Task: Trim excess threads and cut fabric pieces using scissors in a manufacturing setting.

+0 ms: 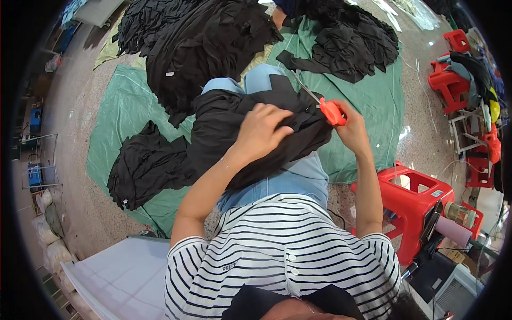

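Observation:
A black garment (224,125) lies bunched across my lap, over light blue jeans. My left hand (261,132) rests on top of it, fingers bent a little and thumb apart from them. In my right hand (353,130), at the garment's right edge, is a pair of scissors (332,112) with red handles. Their metal blades point up and left, away from me, past the cloth. Whether the blades are parted is hard to make out. Part of the cloth near the scissors is folded over itself.
Piles of black garments lie at the far left (208,48), far right (352,45) and near left (146,168) on a green sheet (120,106). A red plastic stool (416,184) stands right of me, beside a pink roll (453,230). More red stools (450,80) stand farther right.

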The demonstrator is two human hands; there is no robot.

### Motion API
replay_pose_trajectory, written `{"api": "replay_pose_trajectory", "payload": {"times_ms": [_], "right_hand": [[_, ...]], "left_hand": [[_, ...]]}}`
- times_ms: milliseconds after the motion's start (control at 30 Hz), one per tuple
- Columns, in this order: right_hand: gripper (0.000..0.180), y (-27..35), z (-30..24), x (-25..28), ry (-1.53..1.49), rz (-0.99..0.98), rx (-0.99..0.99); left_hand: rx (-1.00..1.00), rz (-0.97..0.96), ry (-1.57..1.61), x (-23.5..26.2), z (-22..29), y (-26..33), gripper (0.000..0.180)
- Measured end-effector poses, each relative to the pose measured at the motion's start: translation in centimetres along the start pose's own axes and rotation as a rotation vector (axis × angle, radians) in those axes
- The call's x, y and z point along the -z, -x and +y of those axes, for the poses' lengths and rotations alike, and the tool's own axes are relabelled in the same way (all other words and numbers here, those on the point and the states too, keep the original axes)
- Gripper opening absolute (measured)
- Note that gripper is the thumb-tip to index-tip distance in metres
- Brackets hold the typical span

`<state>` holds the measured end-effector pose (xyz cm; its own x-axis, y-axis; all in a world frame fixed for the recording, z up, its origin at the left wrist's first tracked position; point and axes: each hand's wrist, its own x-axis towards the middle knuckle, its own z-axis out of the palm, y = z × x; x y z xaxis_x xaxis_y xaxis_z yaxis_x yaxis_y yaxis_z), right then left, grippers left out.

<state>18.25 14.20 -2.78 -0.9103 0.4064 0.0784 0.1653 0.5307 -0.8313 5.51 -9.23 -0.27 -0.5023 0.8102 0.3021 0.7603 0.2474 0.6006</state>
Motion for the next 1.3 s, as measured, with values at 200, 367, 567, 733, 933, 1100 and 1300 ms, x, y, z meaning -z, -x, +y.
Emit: {"api": "replay_pose_trajectory", "payload": {"times_ms": [200, 367, 567, 733, 933, 1100, 1300], "right_hand": [[0.047, 6.0, -1.6, 1.9, 0.417, 0.078, -0.161], [0.042, 12.1, -4.5, 2.4, 0.273, 0.063, -0.187], [0.030, 14.6, -8.1, 1.8, 0.317, 0.025, -0.185], [0.033, 14.3, -8.6, 1.6, 0.375, -0.015, -0.243], [0.032, 13.7, -8.2, 1.4, 0.368, -0.053, -0.286], [0.028, 13.5, -7.0, 1.8, 0.365, 0.122, -0.312], [0.028, 12.7, -7.6, 2.4, 0.426, 0.111, -0.371]], "left_hand": [[0.001, -0.232, 0.301, -2.0, -0.4, -0.9, 0.015], [-0.051, -0.392, 0.270, -0.8, -0.8, -1.9, 0.013], [0.035, -0.364, 0.351, -1.4, -1.2, -1.9, 0.014], [0.116, -0.294, 0.366, -2.0, -1.5, -0.8, 0.015], [0.155, -0.306, 0.354, -2.6, -1.2, -0.2, 0.015], [-0.055, -0.221, 0.092, -2.0, -0.6, -3.4, 0.014], [-0.285, -0.482, -0.208, -5.2, -1.4, -6.1, 0.011]]}}
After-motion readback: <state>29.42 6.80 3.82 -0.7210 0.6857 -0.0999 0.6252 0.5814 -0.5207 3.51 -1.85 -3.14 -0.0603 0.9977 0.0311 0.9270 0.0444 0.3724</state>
